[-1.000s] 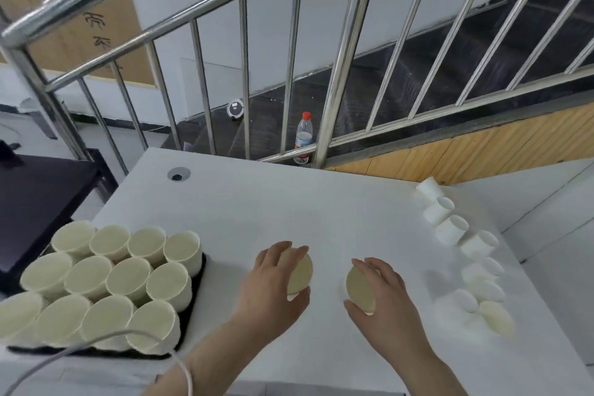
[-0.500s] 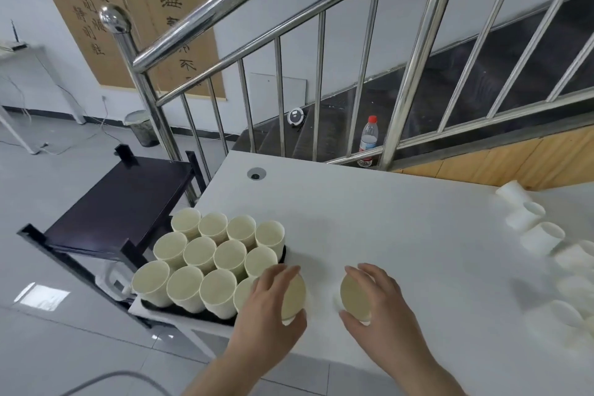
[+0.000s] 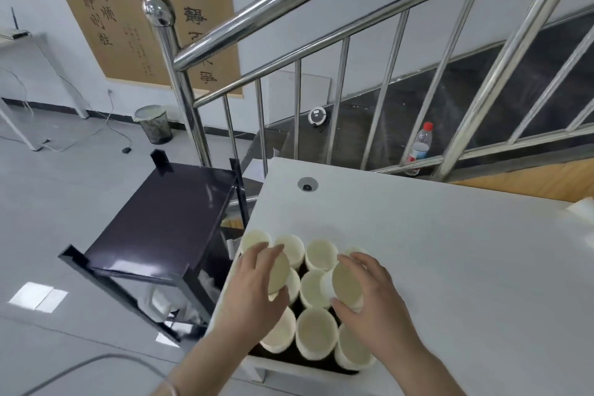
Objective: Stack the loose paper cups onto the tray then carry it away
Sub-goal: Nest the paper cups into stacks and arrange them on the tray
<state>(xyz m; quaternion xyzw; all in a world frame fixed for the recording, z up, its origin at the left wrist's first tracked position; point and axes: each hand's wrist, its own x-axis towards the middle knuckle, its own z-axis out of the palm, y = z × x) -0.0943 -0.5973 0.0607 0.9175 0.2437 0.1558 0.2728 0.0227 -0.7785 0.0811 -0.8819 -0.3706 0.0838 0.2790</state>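
White tabletop (image 3: 450, 251) under steel stair railing (image 3: 289, 10), black tray (image 3: 302, 360) of upright paper cups (image 3: 316, 333) at its near-left corner, left hand (image 3: 257, 286) and right hand (image 3: 369, 296) each gripping a tilted cup directly above, left nearer the outer row.

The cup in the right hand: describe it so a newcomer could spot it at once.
Start at the white table and go to its near left corner, where a black tray holds upright paper cups. Above the tray's right side, the right hand grips one cup. Unlike the standing cups below, it is tipped, its mouth facing the camera.
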